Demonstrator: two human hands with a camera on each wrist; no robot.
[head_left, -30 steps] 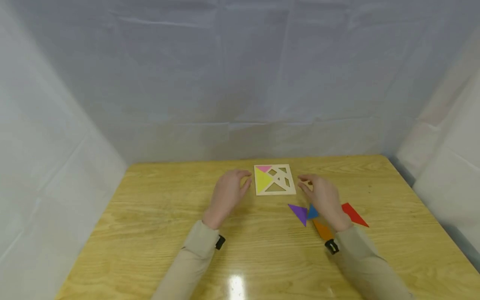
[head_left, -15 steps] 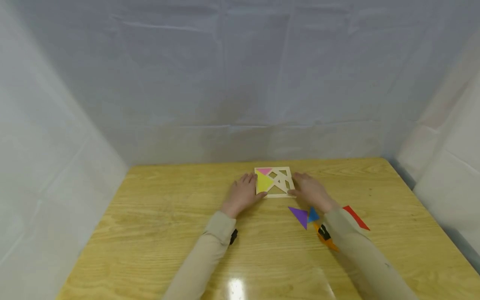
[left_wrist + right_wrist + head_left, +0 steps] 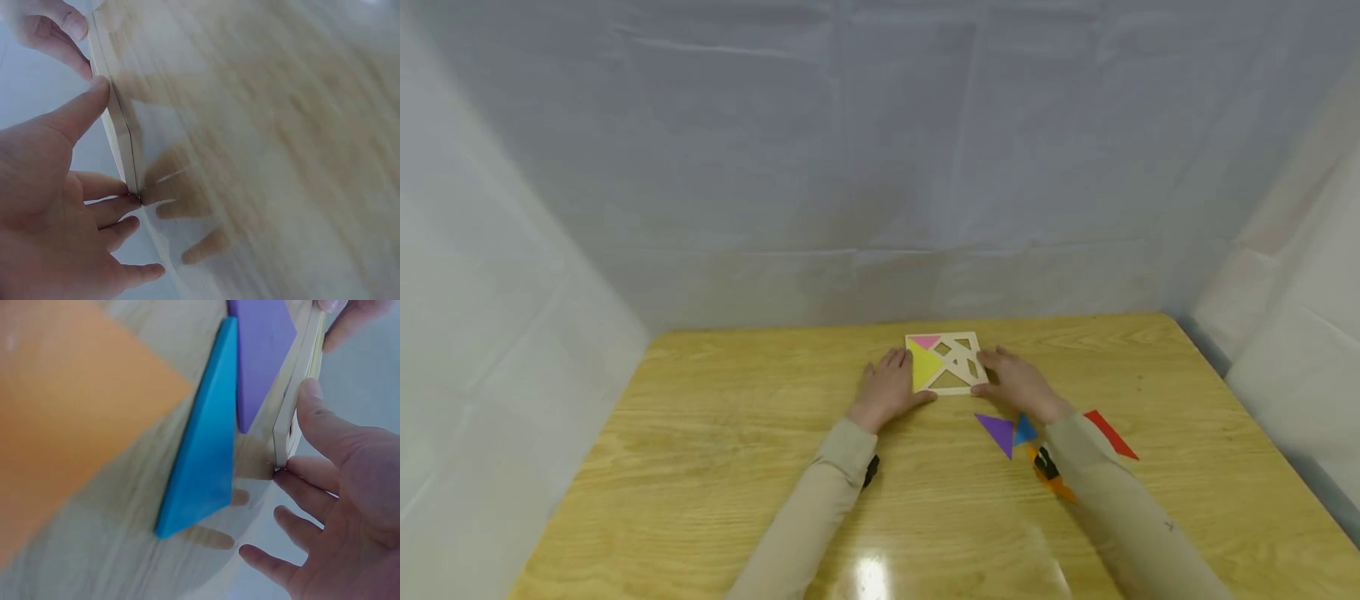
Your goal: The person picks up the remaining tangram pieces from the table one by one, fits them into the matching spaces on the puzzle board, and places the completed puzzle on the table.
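Against the board (image 3: pixel 962 372), hands (image 3: pixel 886 390) (image 3: pixel 1021 385) (thumbs (image 3: pixel 81 114) spread)

No legible txt, labels, brands or nos. in any view; only thing close is a sm. dark mark (image 3: pixel 1169 526) on the long beige cloth sleeve (image 3: pixel 1123 500) of the R arm, seen in head view, too tiny to tell if it's a letter, logo or other sign
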